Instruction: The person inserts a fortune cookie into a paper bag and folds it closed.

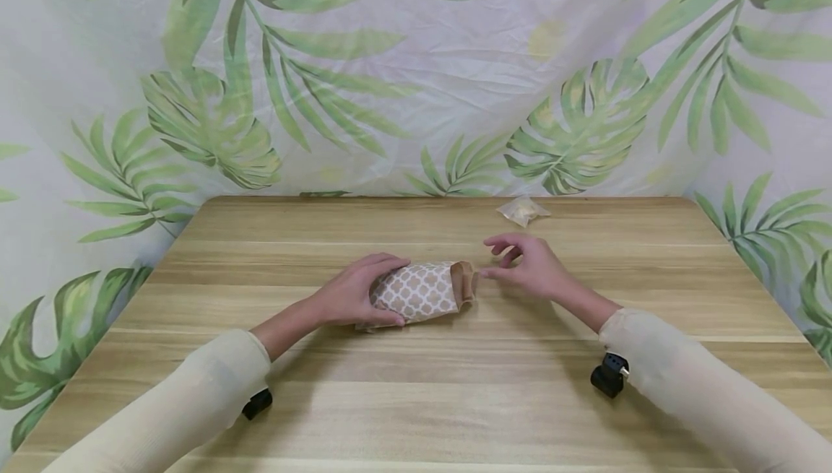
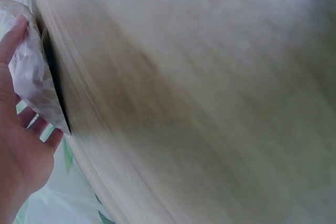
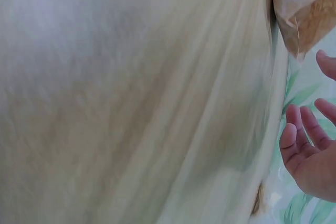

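A small paper bag with a white and tan lattice pattern lies on its side on the table, its brown-lined mouth facing right. My left hand grips the bag's closed end, with the thumb along the near side and the fingers over the far side. In the left wrist view, part of the bag shows between thumb and fingers. My right hand is just right of the mouth, fingers loosely bent and holding nothing. From the right wrist, the bag's mouth appears above the fingers of that hand.
A small clear plastic packet with something pale inside lies near the back edge of the wooden table. Behind the table hangs a leaf-print cloth. Black wrist cameras sit under both sleeves.
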`<state>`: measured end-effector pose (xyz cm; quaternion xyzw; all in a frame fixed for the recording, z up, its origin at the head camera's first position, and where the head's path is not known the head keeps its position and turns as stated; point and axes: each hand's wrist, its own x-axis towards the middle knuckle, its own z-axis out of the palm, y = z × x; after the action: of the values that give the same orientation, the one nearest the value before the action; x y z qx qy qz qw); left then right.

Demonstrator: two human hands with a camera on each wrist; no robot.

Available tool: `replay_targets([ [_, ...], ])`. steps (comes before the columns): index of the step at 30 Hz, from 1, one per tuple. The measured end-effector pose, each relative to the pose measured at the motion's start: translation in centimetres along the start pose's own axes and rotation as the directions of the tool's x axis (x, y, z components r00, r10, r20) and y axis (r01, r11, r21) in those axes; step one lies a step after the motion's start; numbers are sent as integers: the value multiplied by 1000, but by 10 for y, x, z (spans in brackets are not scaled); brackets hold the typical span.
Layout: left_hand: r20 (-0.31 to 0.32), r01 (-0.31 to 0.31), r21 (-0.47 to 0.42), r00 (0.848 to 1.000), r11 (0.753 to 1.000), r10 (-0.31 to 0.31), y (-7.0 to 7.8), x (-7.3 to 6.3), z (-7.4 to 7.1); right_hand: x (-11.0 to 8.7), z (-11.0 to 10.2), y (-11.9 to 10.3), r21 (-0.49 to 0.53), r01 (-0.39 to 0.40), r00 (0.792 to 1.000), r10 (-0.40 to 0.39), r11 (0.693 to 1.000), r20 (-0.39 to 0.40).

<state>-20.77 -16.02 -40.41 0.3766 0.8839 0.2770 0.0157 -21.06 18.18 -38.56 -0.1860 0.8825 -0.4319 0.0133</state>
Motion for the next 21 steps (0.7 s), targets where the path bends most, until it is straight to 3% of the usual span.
replay_targets([
  [7, 13, 32, -43, 999, 999, -32, 0, -1, 0, 5, -8, 5, -26, -33, 999, 33, 999, -18],
  [21, 34, 55, -44, 998, 998, -53, 1, -2, -1, 8, -16, 16, -41, -86, 996, 85, 995, -31],
])
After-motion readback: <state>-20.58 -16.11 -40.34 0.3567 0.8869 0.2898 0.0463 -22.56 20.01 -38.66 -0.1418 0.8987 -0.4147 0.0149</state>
